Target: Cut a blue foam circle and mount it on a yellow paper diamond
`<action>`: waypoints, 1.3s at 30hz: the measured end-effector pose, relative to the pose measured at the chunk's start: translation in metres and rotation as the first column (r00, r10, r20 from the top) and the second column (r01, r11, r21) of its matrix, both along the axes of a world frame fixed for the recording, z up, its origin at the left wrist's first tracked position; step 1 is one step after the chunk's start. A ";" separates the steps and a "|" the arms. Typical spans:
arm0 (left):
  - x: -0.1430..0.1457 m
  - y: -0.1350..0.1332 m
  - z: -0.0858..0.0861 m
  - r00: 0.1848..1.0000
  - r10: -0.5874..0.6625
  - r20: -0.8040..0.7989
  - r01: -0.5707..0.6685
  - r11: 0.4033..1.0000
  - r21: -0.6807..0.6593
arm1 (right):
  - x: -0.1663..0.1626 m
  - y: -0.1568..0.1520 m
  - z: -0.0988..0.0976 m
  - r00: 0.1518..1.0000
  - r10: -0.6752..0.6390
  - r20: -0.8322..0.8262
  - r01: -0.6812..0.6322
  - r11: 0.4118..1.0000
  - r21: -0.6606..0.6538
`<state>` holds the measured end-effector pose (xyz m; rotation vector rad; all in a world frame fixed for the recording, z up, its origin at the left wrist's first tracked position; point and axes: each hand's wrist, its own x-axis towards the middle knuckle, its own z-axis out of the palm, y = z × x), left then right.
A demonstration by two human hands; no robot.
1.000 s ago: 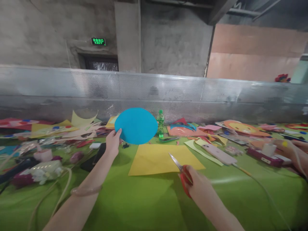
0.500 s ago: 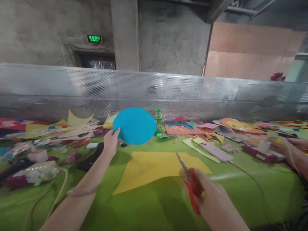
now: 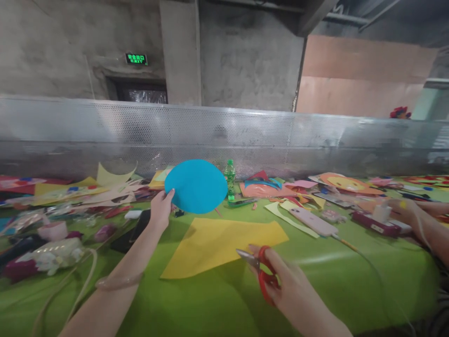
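My left hand pinches the left edge of a blue paper oval, held up above the table with its flat face toward me. In my right hand is a pair of scissors with red handles. Their blades look closed and point left, over the near edge of a yellow paper sheet. That sheet lies on the green table cover, and its near edge is curved.
A green bottle stands behind the oval. Right of the yellow sheet lie a pink phone on a cable and pale paper strips. Paper scraps and a power strip line the sides. Another person's hand is at far right.
My right hand has moved slightly left and turned the scissors, so the blades point more to the left. The yellow sheet's right side has shifted. My left hand still holds the blue oval.
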<state>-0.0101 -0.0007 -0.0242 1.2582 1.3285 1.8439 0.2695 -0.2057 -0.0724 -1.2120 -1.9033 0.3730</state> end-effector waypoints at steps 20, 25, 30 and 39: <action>-0.002 0.002 -0.004 0.992 -0.075 -0.098 0.072 0.997 -0.031 | 0.008 0.002 -0.015 0.988 0.019 0.153 -0.003 0.995 -0.104; -0.003 0.003 -0.005 0.992 -0.060 -0.114 0.059 0.998 -0.015 | 0.021 0.007 -0.020 0.999 -0.052 0.007 0.052 0.992 -0.114; -0.003 0.007 -0.007 0.991 -0.056 -0.120 0.055 0.998 -0.013 | 0.026 0.002 -0.021 0.992 -0.120 -0.030 0.118 0.992 -0.052; -0.005 0.009 -0.009 0.987 -0.061 -0.149 0.058 0.998 -0.023 | 0.019 0.012 -0.020 0.993 -0.111 -0.029 0.110 0.993 -0.033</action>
